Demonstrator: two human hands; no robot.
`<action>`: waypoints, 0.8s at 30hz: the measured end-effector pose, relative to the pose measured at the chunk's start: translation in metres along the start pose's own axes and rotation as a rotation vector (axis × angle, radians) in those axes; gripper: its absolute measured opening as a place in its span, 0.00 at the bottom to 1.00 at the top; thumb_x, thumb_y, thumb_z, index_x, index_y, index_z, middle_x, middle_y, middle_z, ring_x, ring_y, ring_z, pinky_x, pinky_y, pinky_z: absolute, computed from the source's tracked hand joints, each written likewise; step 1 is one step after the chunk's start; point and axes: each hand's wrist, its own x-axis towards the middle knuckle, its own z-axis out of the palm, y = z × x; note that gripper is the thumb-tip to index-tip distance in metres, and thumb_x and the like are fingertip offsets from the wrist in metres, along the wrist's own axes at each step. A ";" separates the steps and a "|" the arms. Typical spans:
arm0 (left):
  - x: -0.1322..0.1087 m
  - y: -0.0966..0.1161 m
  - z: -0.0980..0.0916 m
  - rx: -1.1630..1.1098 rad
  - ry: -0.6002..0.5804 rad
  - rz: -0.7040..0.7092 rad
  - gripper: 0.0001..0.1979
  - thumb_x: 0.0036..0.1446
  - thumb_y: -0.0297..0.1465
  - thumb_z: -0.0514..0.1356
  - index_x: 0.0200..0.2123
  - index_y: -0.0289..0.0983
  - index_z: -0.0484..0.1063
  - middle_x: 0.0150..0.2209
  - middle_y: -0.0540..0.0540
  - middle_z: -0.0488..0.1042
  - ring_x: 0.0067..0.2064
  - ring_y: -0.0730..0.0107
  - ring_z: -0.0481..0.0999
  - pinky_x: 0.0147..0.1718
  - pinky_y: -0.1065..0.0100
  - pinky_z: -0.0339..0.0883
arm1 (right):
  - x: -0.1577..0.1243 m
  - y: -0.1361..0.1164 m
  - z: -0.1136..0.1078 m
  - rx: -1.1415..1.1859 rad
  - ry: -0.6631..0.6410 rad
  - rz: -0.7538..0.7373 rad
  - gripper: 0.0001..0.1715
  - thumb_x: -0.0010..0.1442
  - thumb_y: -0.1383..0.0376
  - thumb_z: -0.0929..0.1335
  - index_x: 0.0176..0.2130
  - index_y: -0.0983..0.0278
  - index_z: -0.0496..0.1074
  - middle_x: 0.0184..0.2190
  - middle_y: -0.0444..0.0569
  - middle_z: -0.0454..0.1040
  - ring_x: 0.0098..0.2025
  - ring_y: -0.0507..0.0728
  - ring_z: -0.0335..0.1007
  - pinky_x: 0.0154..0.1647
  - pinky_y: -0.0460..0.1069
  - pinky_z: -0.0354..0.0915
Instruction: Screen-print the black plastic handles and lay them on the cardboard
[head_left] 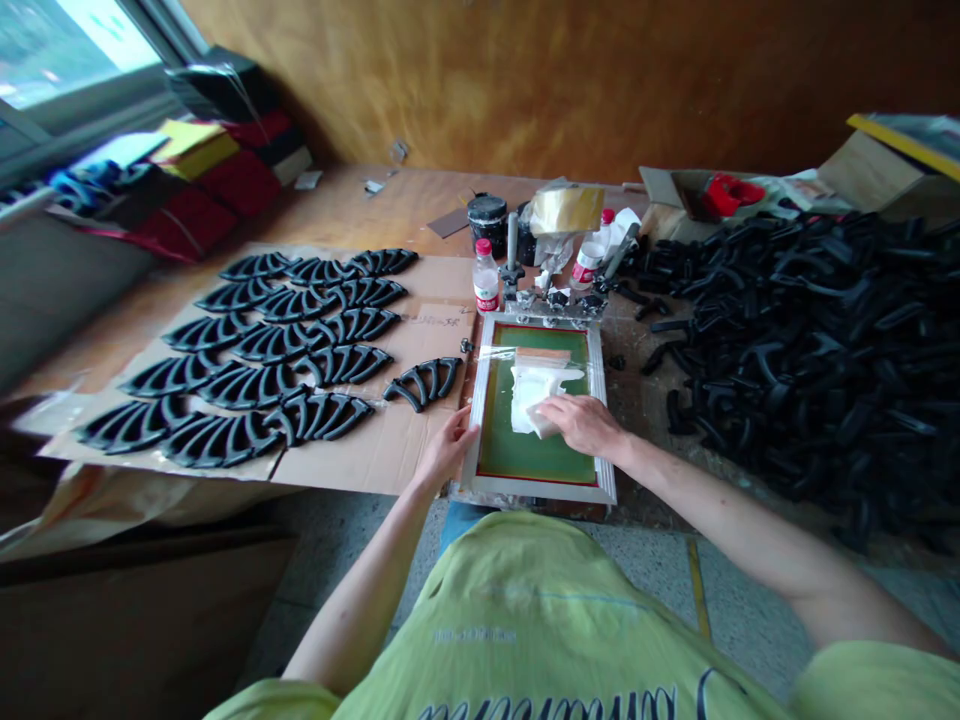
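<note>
A screen-printing frame with green mesh lies in front of me, hinged to metal clamps at its far end. My left hand grips the left rail near the front corner, fingers partly hidden by the frame. Over the mesh, my right hand pinches a small pale scraper-like piece; its exact kind is unclear. White ink is smeared beside and beyond that piece. Just past the ink, a wooden-edged squeegee rests across the mesh. Whatever lies beneath the frame is hidden.
Rows of black ribbed, curved parts cover cardboard on the left, with a single group nearer the frame. A large heap of black parts fills the right. Bottles and a dark tub stand behind the clamps.
</note>
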 end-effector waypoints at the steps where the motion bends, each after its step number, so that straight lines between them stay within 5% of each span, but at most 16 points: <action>1: 0.001 -0.002 0.000 -0.016 -0.019 0.008 0.40 0.53 0.52 0.63 0.64 0.37 0.64 0.33 0.47 0.78 0.31 0.68 0.77 0.27 0.71 0.68 | -0.005 0.001 -0.004 0.025 -0.023 -0.034 0.21 0.59 0.76 0.64 0.46 0.59 0.77 0.42 0.47 0.79 0.45 0.55 0.74 0.42 0.47 0.66; 6: 0.002 -0.006 0.001 -0.011 -0.026 0.053 0.38 0.54 0.51 0.62 0.62 0.36 0.65 0.32 0.48 0.78 0.30 0.69 0.76 0.26 0.72 0.67 | 0.004 0.006 -0.018 0.029 -0.046 -0.037 0.20 0.56 0.76 0.66 0.42 0.56 0.79 0.40 0.43 0.80 0.42 0.55 0.76 0.38 0.46 0.66; 10: -0.002 0.003 0.002 -0.078 -0.034 0.032 0.40 0.52 0.50 0.64 0.62 0.34 0.65 0.32 0.47 0.78 0.28 0.69 0.76 0.24 0.72 0.66 | 0.001 -0.004 0.001 -0.036 0.095 0.019 0.24 0.57 0.77 0.64 0.48 0.59 0.78 0.47 0.48 0.80 0.46 0.57 0.76 0.42 0.49 0.69; 14: -0.007 0.013 0.005 -0.122 -0.026 -0.005 0.42 0.50 0.49 0.65 0.62 0.32 0.64 0.30 0.47 0.78 0.27 0.69 0.75 0.22 0.72 0.64 | -0.015 -0.010 0.011 0.008 0.063 -0.035 0.24 0.57 0.77 0.66 0.49 0.58 0.77 0.49 0.46 0.80 0.46 0.56 0.77 0.43 0.48 0.70; 17: -0.012 0.023 0.004 -0.123 -0.023 -0.022 0.43 0.50 0.48 0.65 0.63 0.30 0.63 0.28 0.49 0.75 0.25 0.71 0.72 0.20 0.73 0.61 | 0.002 -0.005 -0.003 0.039 0.129 0.064 0.17 0.61 0.68 0.70 0.50 0.55 0.76 0.47 0.44 0.80 0.45 0.57 0.78 0.42 0.49 0.71; 21: -0.024 0.046 -0.002 -0.090 -0.017 0.000 0.45 0.49 0.49 0.66 0.65 0.33 0.61 0.23 0.55 0.69 0.20 0.77 0.63 0.17 0.75 0.53 | 0.049 0.008 -0.034 0.025 0.302 0.220 0.32 0.60 0.62 0.73 0.61 0.52 0.69 0.50 0.46 0.79 0.46 0.59 0.77 0.45 0.52 0.72; 24: -0.034 0.074 -0.008 -0.108 -0.006 0.086 0.37 0.51 0.51 0.65 0.59 0.35 0.69 0.21 0.55 0.66 0.20 0.78 0.61 0.18 0.75 0.52 | 0.057 0.034 -0.062 0.012 0.436 0.312 0.34 0.60 0.59 0.73 0.64 0.55 0.66 0.43 0.47 0.80 0.41 0.58 0.77 0.45 0.53 0.72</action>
